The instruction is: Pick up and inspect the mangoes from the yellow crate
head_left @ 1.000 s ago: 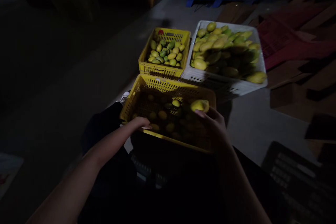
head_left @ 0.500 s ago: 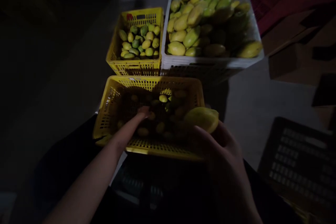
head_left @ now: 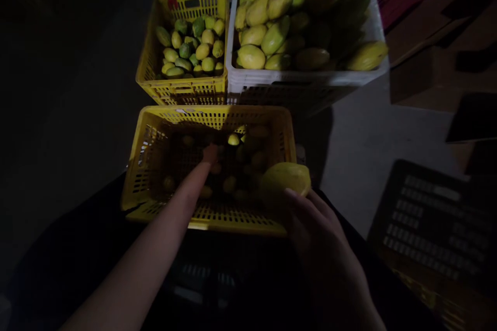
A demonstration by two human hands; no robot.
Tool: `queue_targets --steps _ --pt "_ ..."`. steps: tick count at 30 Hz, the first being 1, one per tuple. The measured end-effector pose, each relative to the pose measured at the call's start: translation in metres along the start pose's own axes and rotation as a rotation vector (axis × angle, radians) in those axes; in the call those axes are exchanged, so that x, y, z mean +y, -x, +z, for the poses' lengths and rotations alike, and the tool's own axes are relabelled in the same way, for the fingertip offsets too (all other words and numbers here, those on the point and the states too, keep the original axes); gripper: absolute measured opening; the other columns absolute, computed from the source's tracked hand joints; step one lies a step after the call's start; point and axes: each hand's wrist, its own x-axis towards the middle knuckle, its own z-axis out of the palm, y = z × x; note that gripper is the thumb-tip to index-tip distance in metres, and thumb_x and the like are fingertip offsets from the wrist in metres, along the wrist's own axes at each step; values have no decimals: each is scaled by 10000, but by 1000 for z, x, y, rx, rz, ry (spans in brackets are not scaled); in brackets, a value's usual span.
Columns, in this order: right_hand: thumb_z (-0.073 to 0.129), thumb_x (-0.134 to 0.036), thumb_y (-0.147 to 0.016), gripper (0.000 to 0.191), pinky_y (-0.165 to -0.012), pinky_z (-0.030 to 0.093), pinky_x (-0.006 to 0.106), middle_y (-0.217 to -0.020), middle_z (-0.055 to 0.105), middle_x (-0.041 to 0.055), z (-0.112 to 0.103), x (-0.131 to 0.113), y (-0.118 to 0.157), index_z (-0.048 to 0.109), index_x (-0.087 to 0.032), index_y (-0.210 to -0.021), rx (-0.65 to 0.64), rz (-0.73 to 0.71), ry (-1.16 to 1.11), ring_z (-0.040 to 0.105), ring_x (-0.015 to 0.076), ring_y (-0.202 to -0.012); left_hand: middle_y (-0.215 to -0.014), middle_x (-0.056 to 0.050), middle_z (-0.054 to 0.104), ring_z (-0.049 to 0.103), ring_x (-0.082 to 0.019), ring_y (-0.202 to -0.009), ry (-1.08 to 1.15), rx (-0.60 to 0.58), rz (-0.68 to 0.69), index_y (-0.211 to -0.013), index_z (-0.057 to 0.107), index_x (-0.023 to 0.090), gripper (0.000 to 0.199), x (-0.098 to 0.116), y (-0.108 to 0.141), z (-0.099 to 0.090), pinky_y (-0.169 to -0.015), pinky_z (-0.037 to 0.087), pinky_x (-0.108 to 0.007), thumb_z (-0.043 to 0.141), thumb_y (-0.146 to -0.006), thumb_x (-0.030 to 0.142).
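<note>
My right hand [head_left: 312, 212] is wrapped round a large oblong yellow-green fruit [head_left: 289, 178], like a papaya or a mango, over the near right corner of the yellow crate [head_left: 207, 225]. Reaching down into that crate, my left hand [head_left: 210, 154] is near several small yellow fruits [head_left: 233, 139] scattered on its bottom. Deep shadow hides my left fingers, so I cannot make out whether they hold anything.
Behind stands a second yellow crate [head_left: 186, 83] with small green and yellow fruits. Beside it a white crate [head_left: 310, 76] is heaped with large oblong fruits. Cardboard boxes [head_left: 419, 77] lie at the right, above a dark slatted crate [head_left: 427, 217].
The view has shifted, so the crates sit further left and higher. My right hand still holds the large fruit, and my left hand stays down in the near crate.
</note>
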Motion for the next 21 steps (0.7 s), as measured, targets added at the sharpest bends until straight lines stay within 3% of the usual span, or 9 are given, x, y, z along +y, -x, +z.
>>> queue_targets --steps 2,4,8,11,13,16,18,21 --pt "749 -417 -680 394 -711 537 296 -900 713 51 1 1 -2 686 -197 -1001 -37 -7 -16 669 238 -881 -934 -191 677 641 -278 -987 -8 3 -34 -746 617 43 288 -3 7 -13 -865 469 -332 774 -670 272" --pt "771 -422 -645 403 -674 531 280 -858 713 46 3 3 -5 696 -185 -963 -64 -15 -21 673 232 -847 -919 -192 690 643 -291 -988 -12 30 -54 -781 651 59 358 -5 16 -37 -846 480 -334 747 -682 389" --pt "784 -424 -606 413 -669 529 283 -853 720 44 10 11 -14 701 -184 -932 -122 -71 -45 677 228 -833 -1014 -148 700 632 -291 -1037 129 165 16 -916 690 127 397 -3 47 -115 -906 473 -348 724 -688 451" --pt "788 -419 -585 382 -663 522 275 -885 721 33 19 18 -21 699 -203 -888 -143 -133 -32 671 207 -828 -1047 -114 693 632 -266 -1043 640 211 90 -986 676 139 415 -3 93 -175 -920 495 -357 716 -707 443" --pt "802 -407 -552 389 -625 511 274 -875 719 34 28 17 -24 700 -203 -867 -141 -185 6 665 201 -788 -1079 -100 677 647 -240 -1020 1112 123 134 -1072 639 150 458 -6 132 -203 -887 532 -360 669 -750 474" --pt "824 -370 -495 372 -617 502 287 -771 714 32 46 5 -24 700 -191 -797 -165 -329 151 653 197 -715 -1129 -84 652 665 -204 -992 1591 -45 223 -1098 617 181 446 -16 180 -219 -896 546 -331 622 -790 503" --pt "830 -314 -482 360 -671 509 297 -772 715 23 60 -8 -23 696 -192 -793 -203 -479 242 653 195 -731 -1068 -81 666 674 -190 -955 1712 -17 226 -1014 634 187 371 -22 196 -218 -892 549 -302 646 -785 478" --pt "831 -238 -480 441 -747 514 316 -855 718 18 77 -20 -23 681 -193 -891 -268 -651 266 658 198 -788 -935 -55 682 684 -160 -837 1787 61 219 -965 620 192 361 -24 196 -214 -849 564 -299 730 -726 440"
